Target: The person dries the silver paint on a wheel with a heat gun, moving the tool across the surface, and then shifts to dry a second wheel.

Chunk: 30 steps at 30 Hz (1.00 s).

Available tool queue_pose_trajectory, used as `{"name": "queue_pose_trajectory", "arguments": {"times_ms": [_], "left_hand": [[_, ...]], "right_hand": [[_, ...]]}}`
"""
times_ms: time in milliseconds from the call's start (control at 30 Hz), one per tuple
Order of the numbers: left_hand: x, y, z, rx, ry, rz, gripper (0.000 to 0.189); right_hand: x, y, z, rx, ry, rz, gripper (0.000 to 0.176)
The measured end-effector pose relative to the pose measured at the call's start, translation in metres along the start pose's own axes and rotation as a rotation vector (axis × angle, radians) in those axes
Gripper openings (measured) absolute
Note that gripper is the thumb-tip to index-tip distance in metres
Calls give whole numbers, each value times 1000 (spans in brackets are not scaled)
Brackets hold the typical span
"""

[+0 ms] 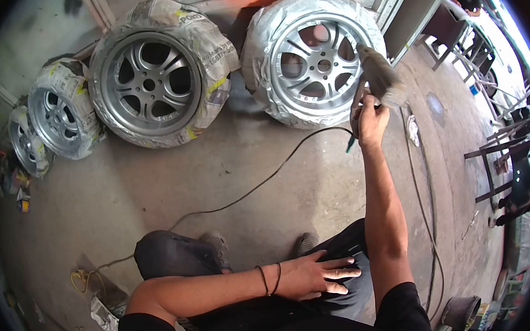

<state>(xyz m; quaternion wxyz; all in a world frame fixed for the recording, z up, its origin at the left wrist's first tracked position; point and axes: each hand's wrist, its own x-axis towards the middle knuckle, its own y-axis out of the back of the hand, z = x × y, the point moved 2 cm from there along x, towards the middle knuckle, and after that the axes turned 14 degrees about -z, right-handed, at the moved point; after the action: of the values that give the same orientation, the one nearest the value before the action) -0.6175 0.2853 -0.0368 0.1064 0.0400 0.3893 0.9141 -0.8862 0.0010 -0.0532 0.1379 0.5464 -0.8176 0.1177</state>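
My right hand point(373, 121) is wrapped round the handle of a spray gun point(381, 78), whose cup is smeared by motion. The gun is in front of the right edge of a silver alloy wheel point(324, 65) with paper-masked tyre, apart from it as far as I can judge. From its handle hangs a green fitting, and a thin dark hose point(270, 177) runs from there across the floor. My left hand point(309, 276) lies open on my thigh, fingers spread, holding nothing. Left of that wheel stands another silver wheel point(149, 85), its tyre wrapped in newspaper.
Two more newspaper-masked wheels point(57, 112) lean at the far left. Dark hoses point(421, 196) cross the concrete floor point(266, 147) on the right. Chairs point(496, 159) stand at the right, a bucket point(460, 313) at lower right, and yellow cord point(85, 279) at lower left.
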Motion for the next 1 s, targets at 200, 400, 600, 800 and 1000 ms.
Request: {"name": "queue_pose_trajectory", "arguments": {"times_ms": [200,400,600,800,1000], "left_hand": [[-3,-2,-4,-9,-1,10,60],[-2,-5,-6,-15,-6,7,60],[-2,-3,-6,-14,-2,3,60],[-3,-4,-6,-15,-5,14,59],[-3,-1,-4,-20,3,-7,59]], "right_hand": [[10,-3,-25,534,-255,187,37],[11,0,-20,747,-296,53,37],[5,-13,-33,680,-312,-18,35],[0,-24,-37,659,-328,-48,38],[-6,-30,-39,639,-351,-91,34]]}}
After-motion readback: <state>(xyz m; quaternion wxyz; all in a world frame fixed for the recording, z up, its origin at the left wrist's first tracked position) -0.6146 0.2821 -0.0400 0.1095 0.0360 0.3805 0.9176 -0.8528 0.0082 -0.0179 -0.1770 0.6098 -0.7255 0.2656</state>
